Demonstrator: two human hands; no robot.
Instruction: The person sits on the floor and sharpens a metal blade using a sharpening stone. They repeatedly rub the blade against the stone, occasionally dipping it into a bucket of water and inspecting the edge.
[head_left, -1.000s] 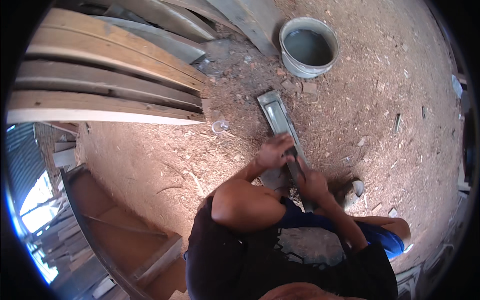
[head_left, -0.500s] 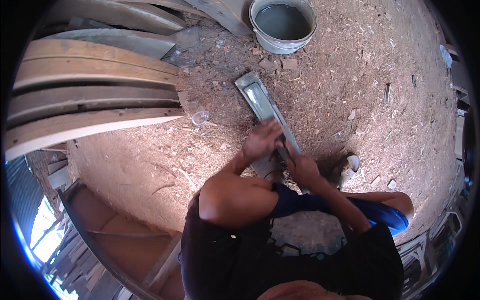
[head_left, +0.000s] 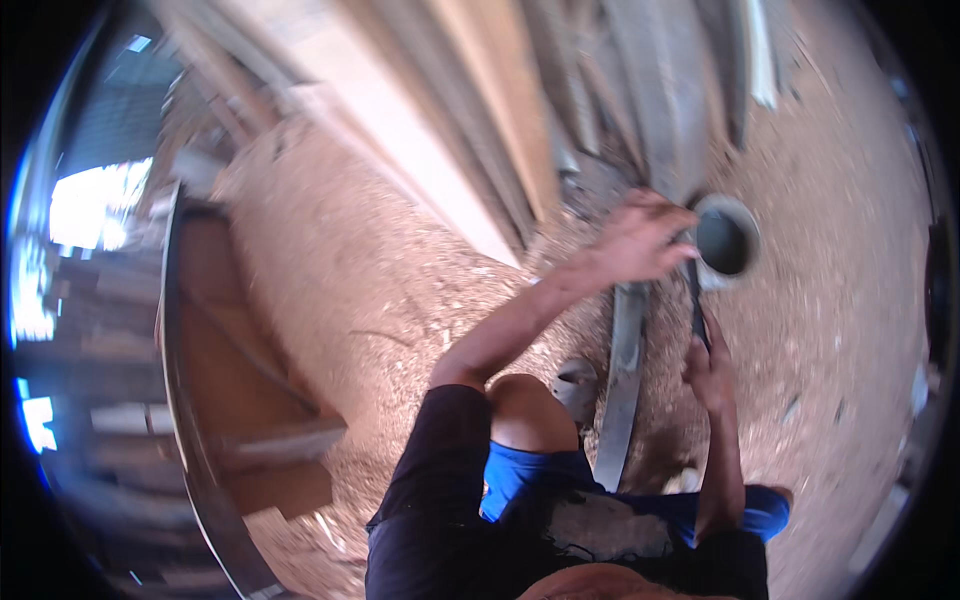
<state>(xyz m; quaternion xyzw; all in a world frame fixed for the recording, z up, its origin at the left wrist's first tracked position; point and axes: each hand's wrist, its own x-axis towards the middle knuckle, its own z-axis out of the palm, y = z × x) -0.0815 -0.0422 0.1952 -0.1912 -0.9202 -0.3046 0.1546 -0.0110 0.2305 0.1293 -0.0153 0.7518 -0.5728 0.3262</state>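
Fingers (head_left: 697, 361) of the right hand (head_left: 710, 372) wrap the lower end of a dark narrow tool (head_left: 695, 295); at 11 o'clock, the left hand (head_left: 645, 240) curls by its upper end, too blurred to tell if it pinches. From the tool, a grey plank (head_left: 624, 385) lies at 7 o'clock, a bucket (head_left: 728, 240) at 1, wooden boards (head_left: 485, 130) at 10.

The left arm (head_left: 525, 320) is stretched forward and rightward, and the left hand (head_left: 645, 238) is curled. The right hand (head_left: 708, 368) is closed, nearer to the body (head_left: 450, 540).
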